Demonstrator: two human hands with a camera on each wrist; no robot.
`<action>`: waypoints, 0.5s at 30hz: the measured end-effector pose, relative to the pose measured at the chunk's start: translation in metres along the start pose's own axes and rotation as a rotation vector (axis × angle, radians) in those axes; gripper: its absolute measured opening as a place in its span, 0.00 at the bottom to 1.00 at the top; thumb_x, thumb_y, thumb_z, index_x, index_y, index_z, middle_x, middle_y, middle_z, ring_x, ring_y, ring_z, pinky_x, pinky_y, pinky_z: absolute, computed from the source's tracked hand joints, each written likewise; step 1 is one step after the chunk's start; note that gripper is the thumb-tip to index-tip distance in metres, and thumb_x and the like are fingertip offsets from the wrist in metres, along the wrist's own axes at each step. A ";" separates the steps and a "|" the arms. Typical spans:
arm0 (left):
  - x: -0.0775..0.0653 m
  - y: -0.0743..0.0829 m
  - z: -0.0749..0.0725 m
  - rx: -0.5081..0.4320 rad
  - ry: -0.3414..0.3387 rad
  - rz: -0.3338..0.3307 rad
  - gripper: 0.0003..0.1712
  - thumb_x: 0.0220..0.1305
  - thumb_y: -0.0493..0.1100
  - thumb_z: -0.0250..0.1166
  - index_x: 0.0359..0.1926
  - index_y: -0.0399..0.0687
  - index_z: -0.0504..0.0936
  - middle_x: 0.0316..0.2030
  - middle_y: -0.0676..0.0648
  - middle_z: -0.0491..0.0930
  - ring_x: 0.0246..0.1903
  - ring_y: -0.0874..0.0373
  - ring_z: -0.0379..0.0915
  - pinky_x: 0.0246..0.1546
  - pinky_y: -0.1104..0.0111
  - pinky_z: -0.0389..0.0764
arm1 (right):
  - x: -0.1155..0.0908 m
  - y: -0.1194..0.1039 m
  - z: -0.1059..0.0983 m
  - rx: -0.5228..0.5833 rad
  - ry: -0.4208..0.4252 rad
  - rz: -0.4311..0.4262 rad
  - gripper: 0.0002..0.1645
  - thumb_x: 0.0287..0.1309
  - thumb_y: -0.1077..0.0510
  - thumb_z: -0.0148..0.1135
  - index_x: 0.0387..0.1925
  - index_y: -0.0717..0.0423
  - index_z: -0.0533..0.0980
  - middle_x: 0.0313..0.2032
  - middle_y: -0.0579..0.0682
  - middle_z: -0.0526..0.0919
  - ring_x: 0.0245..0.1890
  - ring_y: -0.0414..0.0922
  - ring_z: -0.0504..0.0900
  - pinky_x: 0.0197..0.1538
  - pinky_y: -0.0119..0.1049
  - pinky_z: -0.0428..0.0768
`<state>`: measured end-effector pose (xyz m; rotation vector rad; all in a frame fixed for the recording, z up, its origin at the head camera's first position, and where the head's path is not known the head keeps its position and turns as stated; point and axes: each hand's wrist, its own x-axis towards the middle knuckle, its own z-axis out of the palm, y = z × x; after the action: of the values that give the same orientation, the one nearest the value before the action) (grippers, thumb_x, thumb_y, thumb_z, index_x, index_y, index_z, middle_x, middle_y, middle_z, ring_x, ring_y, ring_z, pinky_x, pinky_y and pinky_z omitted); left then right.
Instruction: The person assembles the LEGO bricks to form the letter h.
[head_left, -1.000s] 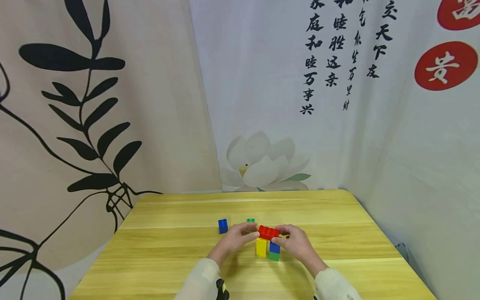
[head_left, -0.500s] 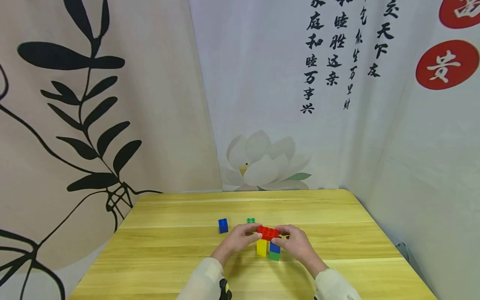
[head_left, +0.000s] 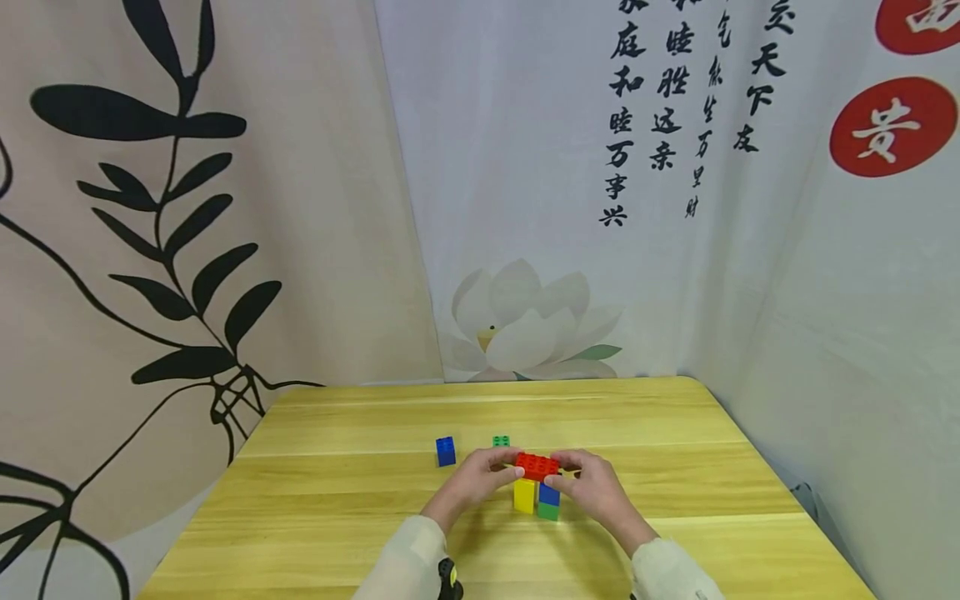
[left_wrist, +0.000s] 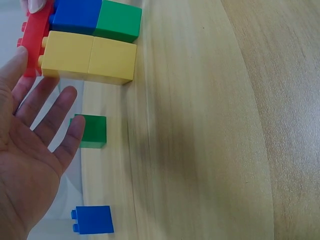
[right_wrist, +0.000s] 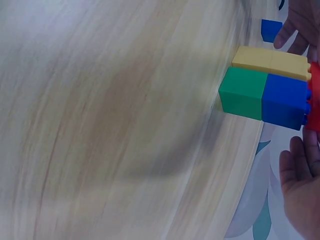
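A red studded building brick point(head_left: 537, 467) bridges the tops of two short stacks. My left hand point(head_left: 480, 483) pinches its left end between thumb and fingers, while my right hand point(head_left: 597, 487) grips the right end. Under its left side stands a stack of two yellow bricks point(left_wrist: 90, 57). Beside that, a blue brick point(right_wrist: 285, 100) sits on a green brick point(right_wrist: 243, 93). In the left wrist view, studs of the yellow and blue bricks show in a narrow gap below the red brick. The left hand's other fingers spread loosely away from it.
Behind the left hand a loose green brick point(left_wrist: 94, 131) stands on the wooden table point(head_left: 337, 500). Further left is a loose blue brick point(head_left: 446, 451). A printed curtain point(head_left: 525, 208) hangs along the table's back edge.
My left hand has shifted slightly right, its fingers closing in on the red brick's left end. The red brick has sunk a touch. The right hand has hardly moved.
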<state>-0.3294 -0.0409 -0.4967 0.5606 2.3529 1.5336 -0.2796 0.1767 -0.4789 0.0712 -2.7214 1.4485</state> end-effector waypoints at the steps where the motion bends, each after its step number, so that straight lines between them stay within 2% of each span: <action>1: 0.000 0.000 0.000 0.002 0.001 0.001 0.24 0.69 0.52 0.64 0.62 0.50 0.79 0.53 0.52 0.81 0.52 0.51 0.75 0.57 0.51 0.75 | 0.000 0.000 0.000 -0.003 -0.002 -0.004 0.25 0.56 0.54 0.73 0.54 0.60 0.80 0.49 0.52 0.83 0.48 0.56 0.79 0.49 0.49 0.80; 8: 0.000 0.001 -0.001 -0.004 0.003 -0.006 0.24 0.66 0.50 0.67 0.61 0.50 0.80 0.51 0.52 0.81 0.49 0.53 0.76 0.54 0.53 0.77 | -0.002 -0.001 -0.002 0.021 -0.021 -0.032 0.25 0.58 0.58 0.71 0.55 0.62 0.79 0.49 0.53 0.83 0.50 0.55 0.79 0.53 0.52 0.77; 15: -0.001 0.003 -0.001 0.010 0.014 -0.020 0.23 0.61 0.40 0.72 0.58 0.53 0.82 0.49 0.52 0.81 0.50 0.51 0.76 0.53 0.51 0.77 | -0.002 -0.001 -0.002 0.016 -0.027 -0.033 0.23 0.58 0.58 0.71 0.54 0.60 0.80 0.48 0.51 0.84 0.48 0.52 0.79 0.52 0.51 0.78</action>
<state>-0.3281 -0.0407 -0.4936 0.5292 2.3703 1.5232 -0.2773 0.1778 -0.4766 0.1360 -2.7163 1.4714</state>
